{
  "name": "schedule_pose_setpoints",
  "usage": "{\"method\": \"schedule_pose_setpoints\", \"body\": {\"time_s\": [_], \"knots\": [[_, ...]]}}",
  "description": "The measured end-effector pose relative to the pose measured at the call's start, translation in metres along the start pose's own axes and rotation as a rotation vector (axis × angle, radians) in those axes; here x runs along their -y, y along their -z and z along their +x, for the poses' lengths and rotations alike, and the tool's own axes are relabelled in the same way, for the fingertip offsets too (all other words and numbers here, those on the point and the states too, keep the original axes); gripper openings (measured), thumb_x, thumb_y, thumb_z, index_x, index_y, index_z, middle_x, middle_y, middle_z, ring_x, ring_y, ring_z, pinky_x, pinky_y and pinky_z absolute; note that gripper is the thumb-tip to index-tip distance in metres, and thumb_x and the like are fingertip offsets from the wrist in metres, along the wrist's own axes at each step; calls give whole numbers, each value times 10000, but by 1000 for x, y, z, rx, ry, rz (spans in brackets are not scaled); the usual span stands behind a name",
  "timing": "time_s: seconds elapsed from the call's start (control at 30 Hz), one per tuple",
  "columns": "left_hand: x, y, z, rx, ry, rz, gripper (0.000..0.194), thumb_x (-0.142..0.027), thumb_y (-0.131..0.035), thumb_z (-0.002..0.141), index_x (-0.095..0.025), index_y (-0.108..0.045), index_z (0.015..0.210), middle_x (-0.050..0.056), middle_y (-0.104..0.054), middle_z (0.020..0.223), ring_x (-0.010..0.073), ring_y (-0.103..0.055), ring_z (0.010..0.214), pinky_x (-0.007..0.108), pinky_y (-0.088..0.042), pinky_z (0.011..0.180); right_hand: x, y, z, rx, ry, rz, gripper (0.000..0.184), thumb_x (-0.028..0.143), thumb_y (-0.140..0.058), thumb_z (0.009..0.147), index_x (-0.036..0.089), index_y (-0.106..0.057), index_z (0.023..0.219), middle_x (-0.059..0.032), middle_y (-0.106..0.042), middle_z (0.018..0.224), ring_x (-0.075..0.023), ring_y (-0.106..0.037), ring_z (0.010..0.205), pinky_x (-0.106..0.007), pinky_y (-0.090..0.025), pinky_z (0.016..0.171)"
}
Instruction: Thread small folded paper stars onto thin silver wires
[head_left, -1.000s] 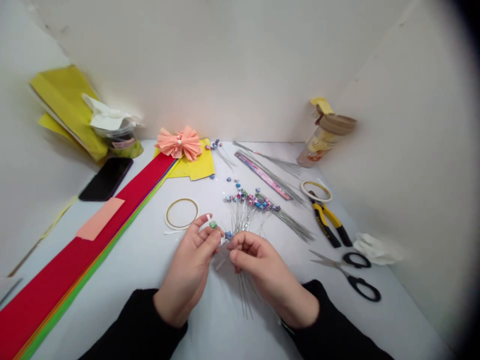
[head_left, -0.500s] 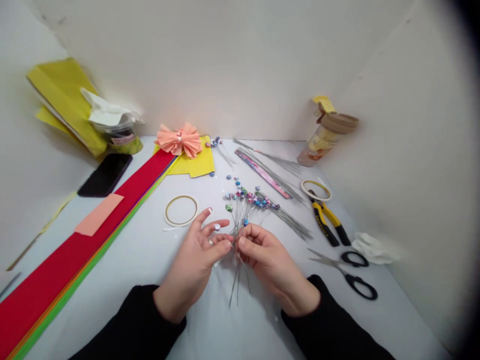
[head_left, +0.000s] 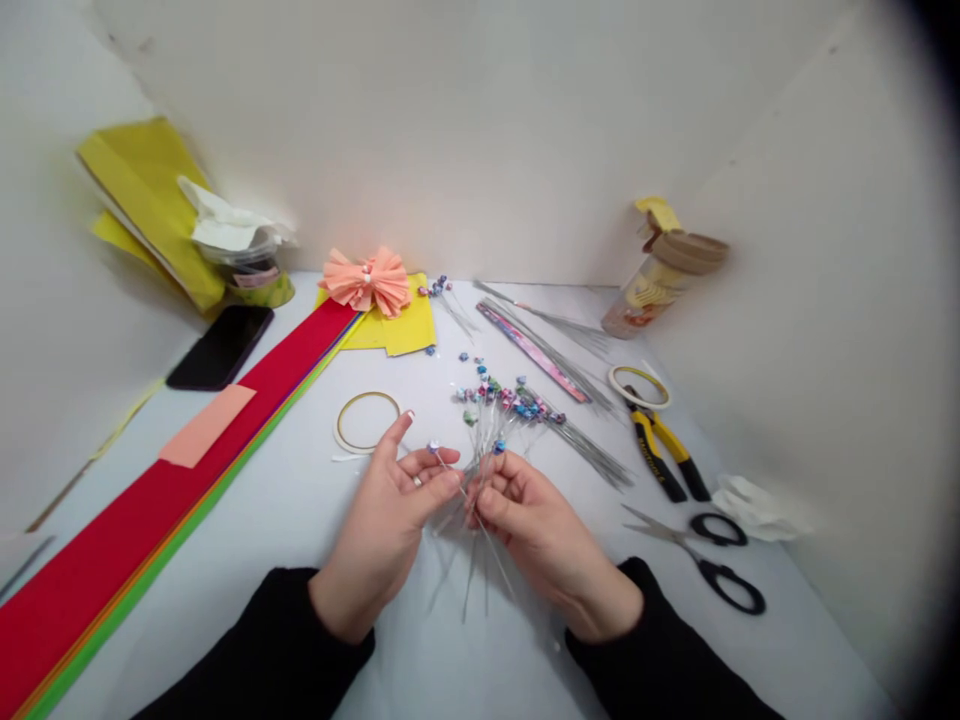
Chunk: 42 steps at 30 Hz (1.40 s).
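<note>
Silver wire (head_left: 491, 548) under a pale star (head_left: 433, 447) — your left hand (head_left: 382, 530) pinches it, thumb to finger. Your right hand (head_left: 547, 540) pinches several wires (head_left: 468, 580).

left hand (head_left: 386, 530) and right hand (head_left: 551, 540) close together, thumbs inward. left: index finger raised apart from the others, thumb tip in a pinch. right: fingers curled, thumb folded against them. forearms (head_left: 281, 640) slant in from below, black-sleeved.
</note>
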<state>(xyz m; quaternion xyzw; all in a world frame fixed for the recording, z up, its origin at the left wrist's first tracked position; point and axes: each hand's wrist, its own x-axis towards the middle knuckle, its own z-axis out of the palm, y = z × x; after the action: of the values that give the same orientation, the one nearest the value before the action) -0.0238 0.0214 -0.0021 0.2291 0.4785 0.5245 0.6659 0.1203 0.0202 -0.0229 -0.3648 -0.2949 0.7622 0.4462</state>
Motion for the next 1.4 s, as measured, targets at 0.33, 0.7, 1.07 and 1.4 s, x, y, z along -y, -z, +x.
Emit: {"method": "schedule_pose_setpoints", "body": {"time_s": [0.33,0.7,1.07,1.4], "knots": [[0,0,3,-76,-92,119,996,-157,-798,635,-245,-224,1444,-25,-652,797,131,-635,814,262,-494,781,3,0,2,-83,-29,-6,266,363,-811,668,174,-674,794,31,-564,603,-95,-499,546,-236,-397,546],[-6,0,0,-66,-109,18,952,-136,-798,619,-243,-281,1411,-35,-645,782,113,-611,809,233,-487,778,2,6,4,-247,33,-247,234,267,-750,676,169,-625,848,38,-568,633,-99,-524,549,-242,-383,541],[-7,3,3,-83,-208,5,864,-113,-794,638,-285,-348,1358,-40,-613,806,103,-607,827,212,-506,758,9,9,2,-142,104,-375,209,262,-686,715,194,-563,870,60,-523,631,-108,-528,594,-255,-402,597],[-6,4,3,-63,-261,-16,815,-108,-789,646,-306,-393,1330,-56,-595,788,84,-615,798,185,-526,718,7,12,3,-257,154,-728,204,241,-583,729,198,-562,928,16,-557,696,-166,-579,626,-316,-462,600]]}}
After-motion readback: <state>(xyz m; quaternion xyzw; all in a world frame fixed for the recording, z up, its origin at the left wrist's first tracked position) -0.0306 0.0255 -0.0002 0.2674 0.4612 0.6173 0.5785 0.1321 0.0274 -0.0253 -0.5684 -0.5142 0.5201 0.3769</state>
